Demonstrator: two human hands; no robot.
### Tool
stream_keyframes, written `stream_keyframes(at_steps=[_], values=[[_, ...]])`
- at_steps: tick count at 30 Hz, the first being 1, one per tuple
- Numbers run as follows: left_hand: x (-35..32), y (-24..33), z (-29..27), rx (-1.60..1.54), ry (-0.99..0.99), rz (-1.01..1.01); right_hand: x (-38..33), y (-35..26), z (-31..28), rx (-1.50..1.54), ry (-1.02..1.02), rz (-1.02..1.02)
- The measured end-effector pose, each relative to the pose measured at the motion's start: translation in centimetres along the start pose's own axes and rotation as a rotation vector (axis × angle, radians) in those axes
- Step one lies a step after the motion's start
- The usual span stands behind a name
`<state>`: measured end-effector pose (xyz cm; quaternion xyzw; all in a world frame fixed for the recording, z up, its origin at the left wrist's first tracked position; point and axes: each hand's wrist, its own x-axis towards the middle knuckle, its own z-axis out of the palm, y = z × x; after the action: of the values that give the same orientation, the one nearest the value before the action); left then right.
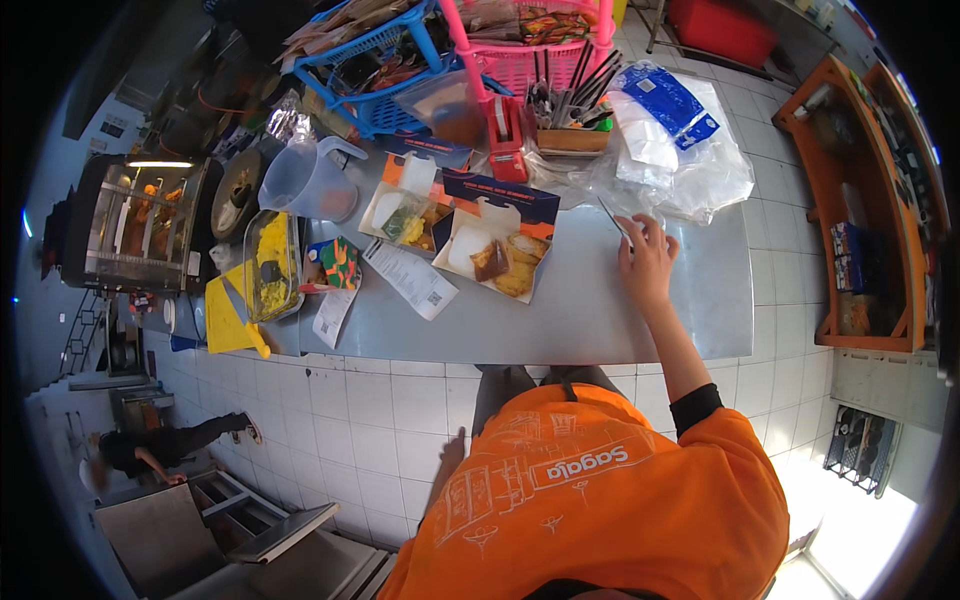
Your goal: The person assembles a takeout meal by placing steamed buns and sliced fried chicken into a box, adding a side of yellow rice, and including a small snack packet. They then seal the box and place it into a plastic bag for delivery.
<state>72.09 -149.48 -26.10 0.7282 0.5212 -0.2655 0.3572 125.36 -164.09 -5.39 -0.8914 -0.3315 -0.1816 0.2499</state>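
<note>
My right hand (650,255) is over the right part of the steel table, fingers bent around a thin grey pointed object (614,218); its far end sticks out toward the upper left, and its kind is unclear. To the left of this hand stand two open takeaway boxes side by side. The nearer box (497,252) holds white rice, a brown sauced piece and golden fried pieces. In the other box (405,215) are rice, greens and something yellow. Beyond my hand lies a pile of clear plastic bags (715,170) with a blue-printed packet (668,100). My left hand does not show.
Paper slips (412,280) lie left of the boxes, near a glass dish of yellow food (270,265) and a clear measuring jug (310,185). Blue (375,107) and pink baskets (530,65) line the back. An orange shelf (868,200) stands right; another person (165,450) is at lower left.
</note>
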Motion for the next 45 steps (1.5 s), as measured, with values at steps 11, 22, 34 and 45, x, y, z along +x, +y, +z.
stream_keyframes(at_steps=[11, 22, 34, 45], values=[[0.4, -0.7, 3.5, 0.119, -0.104, -0.083, 18.9, 3.8, 7.4, 0.342, -0.016, 0.377], [-2.4, 20.1, -20.9, -0.181, 0.849, 0.855, 17.3, 0.6, -0.9, 1.07, 0.597, 0.134], [5.6, 21.2, -25.9, 0.147, 0.647, 0.861, -2.2, -15.9, -3.9, 1.934, -0.066, 0.551], [8.1, 19.6, -29.8, -0.022, 0.757, 1.009, -1.7, -28.7, 9.8, 1.781, -0.61, 0.478]])
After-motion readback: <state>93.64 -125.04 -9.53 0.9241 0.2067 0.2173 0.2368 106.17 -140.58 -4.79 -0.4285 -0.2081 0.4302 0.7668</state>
